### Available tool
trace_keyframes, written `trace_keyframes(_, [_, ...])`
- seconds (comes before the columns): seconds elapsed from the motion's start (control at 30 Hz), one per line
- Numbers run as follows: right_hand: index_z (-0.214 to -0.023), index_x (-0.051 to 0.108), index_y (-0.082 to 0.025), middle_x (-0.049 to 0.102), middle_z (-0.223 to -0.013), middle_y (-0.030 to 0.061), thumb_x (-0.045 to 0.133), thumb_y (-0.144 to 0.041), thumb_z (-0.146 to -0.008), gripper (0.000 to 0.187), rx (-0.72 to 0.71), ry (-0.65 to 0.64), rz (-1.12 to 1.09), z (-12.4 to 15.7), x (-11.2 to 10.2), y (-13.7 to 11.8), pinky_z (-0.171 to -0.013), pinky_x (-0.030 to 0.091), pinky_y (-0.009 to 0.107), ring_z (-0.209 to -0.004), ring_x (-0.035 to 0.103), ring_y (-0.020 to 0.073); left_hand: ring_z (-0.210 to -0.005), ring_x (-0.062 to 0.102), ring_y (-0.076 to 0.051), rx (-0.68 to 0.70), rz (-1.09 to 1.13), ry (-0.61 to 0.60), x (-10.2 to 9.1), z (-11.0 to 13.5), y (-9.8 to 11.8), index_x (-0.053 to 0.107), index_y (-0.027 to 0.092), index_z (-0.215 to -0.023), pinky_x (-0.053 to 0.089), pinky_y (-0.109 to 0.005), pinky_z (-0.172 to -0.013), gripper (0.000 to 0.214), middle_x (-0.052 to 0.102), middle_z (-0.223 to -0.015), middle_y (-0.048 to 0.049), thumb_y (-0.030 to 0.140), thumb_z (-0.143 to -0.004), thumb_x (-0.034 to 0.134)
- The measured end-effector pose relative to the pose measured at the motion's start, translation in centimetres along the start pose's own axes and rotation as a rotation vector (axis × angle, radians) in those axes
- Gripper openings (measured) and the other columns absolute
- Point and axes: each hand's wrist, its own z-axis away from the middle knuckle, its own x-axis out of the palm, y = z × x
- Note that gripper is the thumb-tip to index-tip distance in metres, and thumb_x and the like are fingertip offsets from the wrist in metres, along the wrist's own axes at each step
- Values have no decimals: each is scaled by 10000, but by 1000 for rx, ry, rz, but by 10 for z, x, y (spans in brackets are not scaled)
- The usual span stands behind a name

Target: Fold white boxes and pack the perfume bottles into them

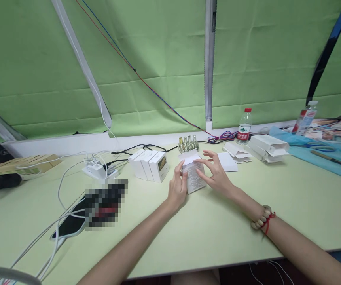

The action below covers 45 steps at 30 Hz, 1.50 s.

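My left hand [177,188] is closed round the left side of a small white carton [194,179], which stands near the middle of the table with fine print facing me. The carton's top flap [191,156] is raised. My right hand [216,172] is open, fingers spread, with its fingertips at the top and right side of the carton. Just behind the carton stand several small glass bottles [188,145] with gold and silver caps. White boxes [148,165] are lined up to the left, and a flat white carton [227,162] lies right of my right hand.
More flattened white cartons [268,147] lie at the back right near a red-capped water bottle [244,126]. A blue cloth [321,150] with a pen-like tool covers the right. On the left are a power strip [96,169], white cables and a partly blurred dark object [72,221].
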Motion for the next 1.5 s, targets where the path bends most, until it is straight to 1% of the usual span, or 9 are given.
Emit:
trace_keyframes(0.17, [-1125,533,-259,335,-1258,90,505,-298,-883,247,12,-17,-49,1,1,1,-986,389,444,-1193,393,246,-958,554,-171,12,23,2,-3,-2,6,370,258,-1294,466,-289,-740,345,499,-1214,-80,335,-970,280])
trace_keyframes(0.3, [-1220,424,-241,320,-1289,110,497,-334,-889,352,74,-72,-136,5,5,2,-983,404,425,-1201,398,235,-938,554,-163,53,58,11,-3,-2,7,427,242,-1209,461,-284,-753,291,519,-1157,-68,320,-970,281])
trace_keyframes(0.5, [-1283,280,-264,473,-1178,77,438,-422,-917,429,268,-243,-388,12,13,2,-651,540,303,-864,580,166,-796,567,-152,-19,237,93,-1,-2,4,399,210,-1163,469,-263,-642,278,555,-1028,-74,375,-961,301])
trace_keyframes(0.7, [-1184,301,-257,395,-1260,93,511,-440,-875,416,249,-81,-336,13,14,2,-489,488,247,-785,598,152,-855,578,-145,67,338,61,3,0,4,254,235,-1253,486,-279,-693,338,493,-1198,-118,357,-953,352])
trace_keyframes(0.87, [-1123,405,-249,402,-1259,81,484,-409,-893,291,185,-59,-237,9,10,-2,-596,512,277,-840,581,162,-761,566,-130,22,291,43,4,2,2,300,227,-1215,471,-249,-606,310,516,-1129,-101,380,-951,353])
trace_keyframes(1.07, [-1283,400,-277,485,-1185,71,537,-405,-856,466,165,-37,-129,5,5,-8,-678,514,309,-916,563,203,-761,543,-139,168,133,3,-2,0,8,396,218,-1202,464,-269,-641,300,520,-1101,-96,371,-955,322])
trace_keyframes(1.2, [-1225,448,-271,496,-1152,67,533,-417,-860,402,160,-27,-68,6,5,-6,-647,509,303,-848,575,196,-621,495,-106,52,132,-28,-3,-1,10,413,225,-1216,438,-241,-563,318,563,-1048,-64,383,-945,359])
trace_keyframes(1.33, [-1100,498,-247,475,-1181,77,496,-432,-882,285,145,-6,18,7,8,-2,-559,486,283,-865,581,212,-630,497,-110,-75,147,-79,-3,-2,9,417,239,-1232,439,-231,-556,339,583,-1012,-34,400,-937,377])
trace_keyframes(1.5, [-996,526,-239,481,-1161,72,505,-454,-878,245,139,8,4,7,9,-3,-506,470,259,-846,589,202,-637,500,-101,0,124,-50,-3,-1,8,419,228,-1184,441,-231,-582,281,553,-1036,-41,367,-951,347])
